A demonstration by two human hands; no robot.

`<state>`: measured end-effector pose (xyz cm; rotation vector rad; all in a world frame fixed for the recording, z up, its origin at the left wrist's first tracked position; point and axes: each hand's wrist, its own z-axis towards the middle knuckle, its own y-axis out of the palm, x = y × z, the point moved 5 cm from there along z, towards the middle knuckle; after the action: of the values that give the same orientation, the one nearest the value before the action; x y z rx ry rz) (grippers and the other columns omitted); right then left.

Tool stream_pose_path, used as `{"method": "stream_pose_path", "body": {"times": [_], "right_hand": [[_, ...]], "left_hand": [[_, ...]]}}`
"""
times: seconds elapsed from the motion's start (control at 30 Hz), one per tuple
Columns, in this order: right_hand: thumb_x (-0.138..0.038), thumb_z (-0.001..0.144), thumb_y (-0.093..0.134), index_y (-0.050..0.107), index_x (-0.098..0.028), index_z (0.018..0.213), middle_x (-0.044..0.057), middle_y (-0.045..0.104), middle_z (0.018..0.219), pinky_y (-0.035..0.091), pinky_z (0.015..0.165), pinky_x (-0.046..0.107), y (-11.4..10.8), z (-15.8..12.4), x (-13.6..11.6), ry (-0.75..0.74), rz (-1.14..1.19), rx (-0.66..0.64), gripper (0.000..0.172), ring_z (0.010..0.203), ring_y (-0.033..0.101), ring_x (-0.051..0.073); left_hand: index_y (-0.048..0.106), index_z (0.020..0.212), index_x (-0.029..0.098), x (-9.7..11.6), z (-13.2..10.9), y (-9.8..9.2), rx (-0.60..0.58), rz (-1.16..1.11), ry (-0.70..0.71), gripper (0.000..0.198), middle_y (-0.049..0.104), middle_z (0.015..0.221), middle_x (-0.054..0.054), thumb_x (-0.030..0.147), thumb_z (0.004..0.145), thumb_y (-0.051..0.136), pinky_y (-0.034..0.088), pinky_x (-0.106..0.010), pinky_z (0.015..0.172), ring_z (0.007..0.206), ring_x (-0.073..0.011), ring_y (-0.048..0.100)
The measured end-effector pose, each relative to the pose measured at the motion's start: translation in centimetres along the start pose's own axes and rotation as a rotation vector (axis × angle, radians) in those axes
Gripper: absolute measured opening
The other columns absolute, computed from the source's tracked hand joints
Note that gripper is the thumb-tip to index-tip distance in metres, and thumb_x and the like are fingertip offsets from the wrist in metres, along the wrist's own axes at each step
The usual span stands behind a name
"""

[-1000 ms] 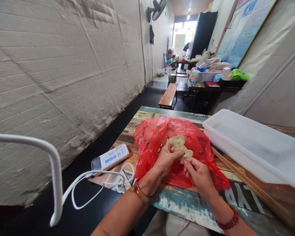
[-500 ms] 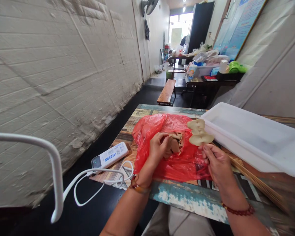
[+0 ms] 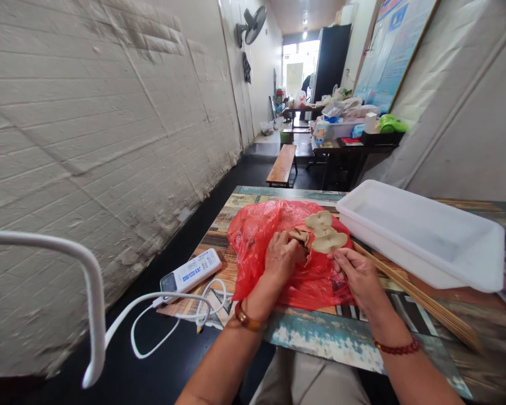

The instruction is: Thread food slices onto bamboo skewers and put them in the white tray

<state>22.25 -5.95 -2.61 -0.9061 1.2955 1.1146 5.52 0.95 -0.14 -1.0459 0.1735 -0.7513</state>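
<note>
My right hand (image 3: 356,273) pinches the lower end of a bunch of flat, round beige slices (image 3: 329,243), joined one above another and held up over the bag. Whatever stick runs through them is mostly hidden by the slices and fingers. My left hand (image 3: 281,256) has its fingers curled down into a pile of similar brownish slices (image 3: 299,235) in the opening of a red plastic bag (image 3: 255,225). Its fingertips are partly hidden, so what they grip is unclear. The bag lies spread on the patterned table (image 3: 316,336) under both hands.
Right of the bag stands a white plastic tub (image 3: 438,247), with a bundle of thin bamboo sticks (image 3: 430,306) before it. A white power bank (image 3: 191,270) with a looped cable (image 3: 139,332) lies left. Beyond are a wooden bench (image 3: 282,164) and a cluttered table (image 3: 354,147).
My left hand has moved right and lowered its fingers into the pile, where a round slice showed at them before. The right hand has brought its slices left, closer to the pile.
</note>
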Motion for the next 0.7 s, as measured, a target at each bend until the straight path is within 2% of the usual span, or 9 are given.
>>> {"method": "stream_pose_path", "body": {"times": [0.1, 0.17, 0.23, 0.33, 0.43, 0.5, 0.6, 0.7], "right_hand": [[-0.048, 0.078, 0.064, 0.066, -0.018, 0.082, -0.004, 0.049, 0.056, 0.032, 0.043, 0.021, -0.1, 0.2, 0.3, 0.012, 0.027, -0.005, 0.03, 0.045, 0.042, 0.009], [-0.047, 0.078, 0.064, 0.066, -0.018, 0.082, -0.004, 0.049, 0.056, 0.032, 0.043, 0.021, -0.1, 0.2, 0.2, 0.017, 0.044, -0.011, 0.029, 0.046, 0.041, 0.009], [-0.047, 0.077, 0.065, 0.066, -0.018, 0.08, -0.004, 0.048, 0.056, 0.032, 0.043, 0.022, 0.0, 0.1, 0.0, 0.022, 0.058, -0.015, 0.029, 0.046, 0.04, 0.009], [-0.046, 0.077, 0.066, 0.065, -0.019, 0.079, -0.004, 0.047, 0.055, 0.032, 0.042, 0.021, 0.1, -0.1, -0.1, 0.039, 0.075, -0.035, 0.028, 0.046, 0.039, 0.008], [-0.047, 0.077, 0.065, 0.065, -0.019, 0.079, -0.005, 0.048, 0.054, 0.032, 0.041, 0.02, 0.4, -0.5, 0.2, 0.067, 0.056, -0.073, 0.028, 0.045, 0.041, 0.008], [-0.048, 0.076, 0.065, 0.065, -0.019, 0.079, -0.004, 0.049, 0.054, 0.032, 0.041, 0.02, 0.7, -0.8, 0.5, 0.092, 0.032, -0.102, 0.03, 0.044, 0.042, 0.008], [-0.049, 0.077, 0.064, 0.065, -0.019, 0.077, -0.004, 0.049, 0.054, 0.032, 0.041, 0.02, 1.5, -1.3, 0.5, 0.123, -0.018, -0.158, 0.031, 0.044, 0.042, 0.008], [-0.05, 0.08, 0.06, 0.065, -0.018, 0.076, -0.003, 0.048, 0.054, 0.03, 0.041, 0.02, 2.7, -2.0, 0.5, 0.163, -0.094, -0.229, 0.032, 0.044, 0.041, 0.008]], "left_hand": [[0.06, 0.081, 0.019, 0.1, -0.2, -0.2, 0.027, -0.099, 0.036, 0.011, 0.06, 0.092, -0.007, 0.019, 0.085, 0.05, 0.039, -0.034, 0.077, 0.089, -0.0215, 0.049], [0.057, 0.082, 0.019, -0.2, -0.3, -0.3, 0.055, -0.247, -0.004, 0.009, 0.061, 0.086, -0.006, 0.017, 0.085, 0.049, 0.04, -0.032, 0.076, 0.086, -0.0197, 0.051], [0.053, 0.084, 0.019, -1.1, -0.4, -0.5, 0.103, -0.445, -0.125, 0.007, 0.059, 0.08, -0.003, 0.017, 0.085, 0.047, 0.041, -0.029, 0.07, 0.077, -0.0169, 0.054], [0.049, 0.082, 0.02, -2.7, -0.5, -0.7, 0.199, -0.751, -0.387, 0.003, 0.056, 0.071, 0.001, 0.022, 0.083, 0.049, 0.04, -0.024, 0.059, 0.064, -0.0132, 0.054], [0.049, 0.087, 0.02, -4.0, -0.6, -0.5, 0.246, -1.111, -0.627, 0.015, 0.055, 0.064, 0.004, 0.031, 0.079, 0.057, 0.041, -0.022, 0.051, 0.054, -0.0114, 0.054], [0.051, 0.096, 0.019, -4.3, -0.7, -0.3, 0.243, -1.379, -0.738, 0.028, 0.059, 0.068, 0.003, 0.035, 0.075, 0.062, 0.044, -0.023, 0.051, 0.054, -0.0119, 0.058], [0.055, 0.097, 0.016, -4.3, -0.5, -0.3, 0.233, -1.668, -0.785, 0.036, 0.063, 0.077, -0.001, 0.033, 0.069, 0.07, 0.05, -0.025, 0.059, 0.064, -0.0135, 0.063], [0.057, 0.091, 0.014, -4.6, -0.5, -0.5, 0.279, -1.756, -0.776, 0.035, 0.065, 0.08, -0.002, 0.027, 0.064, 0.075, 0.051, -0.023, 0.063, 0.066, -0.0119, 0.064]]}}
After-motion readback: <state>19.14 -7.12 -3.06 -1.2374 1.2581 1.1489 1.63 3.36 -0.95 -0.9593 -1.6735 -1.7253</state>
